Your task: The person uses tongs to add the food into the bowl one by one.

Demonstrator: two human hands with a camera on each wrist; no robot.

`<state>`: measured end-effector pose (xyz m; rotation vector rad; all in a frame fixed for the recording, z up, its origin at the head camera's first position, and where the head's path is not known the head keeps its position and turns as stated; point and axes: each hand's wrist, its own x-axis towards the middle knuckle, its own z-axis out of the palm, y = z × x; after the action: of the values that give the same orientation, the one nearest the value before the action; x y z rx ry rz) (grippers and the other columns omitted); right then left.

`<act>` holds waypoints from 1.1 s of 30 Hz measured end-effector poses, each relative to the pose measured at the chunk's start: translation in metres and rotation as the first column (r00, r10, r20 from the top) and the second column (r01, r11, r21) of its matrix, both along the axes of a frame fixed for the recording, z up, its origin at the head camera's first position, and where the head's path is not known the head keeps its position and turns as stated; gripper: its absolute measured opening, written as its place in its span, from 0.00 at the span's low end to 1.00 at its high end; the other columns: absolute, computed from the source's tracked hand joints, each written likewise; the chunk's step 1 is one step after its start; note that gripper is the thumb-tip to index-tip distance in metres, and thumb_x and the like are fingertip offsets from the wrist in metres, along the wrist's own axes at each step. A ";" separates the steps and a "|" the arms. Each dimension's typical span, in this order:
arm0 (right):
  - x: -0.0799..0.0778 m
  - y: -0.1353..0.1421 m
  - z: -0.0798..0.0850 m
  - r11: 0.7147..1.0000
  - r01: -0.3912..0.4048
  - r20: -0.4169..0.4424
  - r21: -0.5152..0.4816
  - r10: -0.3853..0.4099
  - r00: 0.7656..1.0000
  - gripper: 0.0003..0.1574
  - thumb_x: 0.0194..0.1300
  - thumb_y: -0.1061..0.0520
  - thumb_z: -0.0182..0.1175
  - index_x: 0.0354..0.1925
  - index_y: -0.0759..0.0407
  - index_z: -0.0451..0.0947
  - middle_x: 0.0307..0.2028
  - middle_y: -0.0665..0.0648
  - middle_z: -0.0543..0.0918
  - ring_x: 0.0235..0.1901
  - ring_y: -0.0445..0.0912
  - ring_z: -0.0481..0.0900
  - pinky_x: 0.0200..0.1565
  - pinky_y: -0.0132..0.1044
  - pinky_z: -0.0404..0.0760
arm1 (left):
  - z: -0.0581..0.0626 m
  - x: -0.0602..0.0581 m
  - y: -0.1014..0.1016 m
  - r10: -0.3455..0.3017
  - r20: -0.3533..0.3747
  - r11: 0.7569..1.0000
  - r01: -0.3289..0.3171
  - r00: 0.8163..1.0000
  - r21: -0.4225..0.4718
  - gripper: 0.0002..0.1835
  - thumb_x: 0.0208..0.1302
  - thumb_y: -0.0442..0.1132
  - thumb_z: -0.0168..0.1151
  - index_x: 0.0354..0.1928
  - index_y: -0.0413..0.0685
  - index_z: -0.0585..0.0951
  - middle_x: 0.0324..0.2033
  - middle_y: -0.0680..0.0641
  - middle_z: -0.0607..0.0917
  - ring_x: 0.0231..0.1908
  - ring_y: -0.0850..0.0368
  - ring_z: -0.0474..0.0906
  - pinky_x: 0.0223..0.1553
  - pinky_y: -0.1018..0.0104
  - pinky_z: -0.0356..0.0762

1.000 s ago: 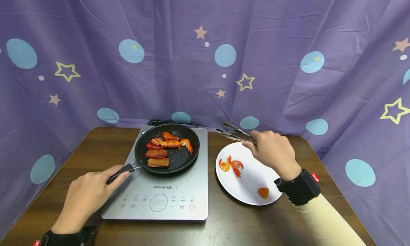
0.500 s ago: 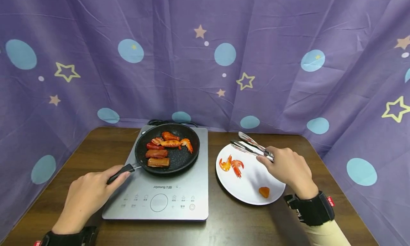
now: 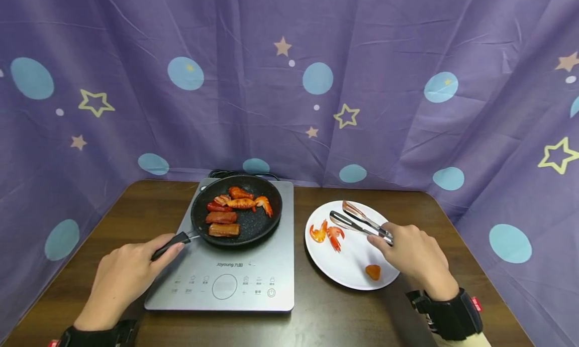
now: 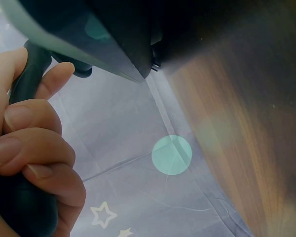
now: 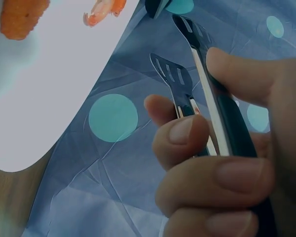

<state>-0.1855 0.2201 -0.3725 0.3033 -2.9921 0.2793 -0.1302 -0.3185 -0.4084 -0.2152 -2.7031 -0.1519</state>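
My left hand [image 3: 126, 271] grips the black handle [image 3: 171, 246] of a frying pan [image 3: 253, 231] that sits on a silver induction cooktop [image 3: 181, 292]. In the left wrist view the fingers curl round that handle [image 4: 24, 202]. Inside the pan lie a drumstick [image 3: 239, 192], a shrimp [image 3: 264, 204] and several brown and red meat pieces [image 3: 220, 217]. My right hand [image 3: 416, 254] holds metal tongs [image 3: 357, 222] with their arms spread over the white plate [image 3: 334, 271]. Two shrimp pieces [image 3: 318, 231] and an orange-brown nugget [image 3: 373, 272] lie on that plate; nothing is between the tongs' tips.
Dark wooden table [image 3: 316, 317] carries everything. A black cable [image 3: 221, 173] lies coiled behind the cooktop. Purple curtain [image 3: 253, 86] with stars and blue dots hangs at the back and sides.
My right hand has drawn back toward me and to the right, lowering the tongs from beyond the plate's far edge to over the plate. The left hand and pan have stayed put.
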 end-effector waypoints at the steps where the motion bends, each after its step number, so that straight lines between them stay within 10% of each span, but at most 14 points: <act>1: 0.001 0.001 -0.001 1.000 0.002 0.008 0.001 -0.002 1.000 0.40 0.62 0.22 0.47 0.53 0.49 0.77 0.31 0.53 0.82 0.25 0.49 0.77 0.22 0.49 0.72 | 0.000 0.000 0.000 -0.002 -0.006 1.000 0.002 1.000 -0.002 0.23 0.63 0.64 0.57 0.53 0.62 0.81 0.08 0.59 0.64 0.09 0.61 0.55 0.08 0.64 0.52; 33: 0.014 -0.010 -0.026 0.999 -0.010 0.096 0.034 0.007 0.995 0.26 0.63 0.25 0.50 0.31 0.41 0.74 0.17 0.47 0.70 0.18 0.43 0.68 0.20 0.42 0.65 | 0.003 0.000 0.000 0.015 0.041 1.000 -0.016 0.999 0.008 0.25 0.64 0.65 0.55 0.54 0.59 0.81 0.10 0.56 0.71 0.10 0.60 0.58 0.08 0.63 0.54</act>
<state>-0.1719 0.2096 -0.3987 0.3145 -3.0941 0.2500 -0.1305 -0.3183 -0.4057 -0.1906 -2.7434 -0.1653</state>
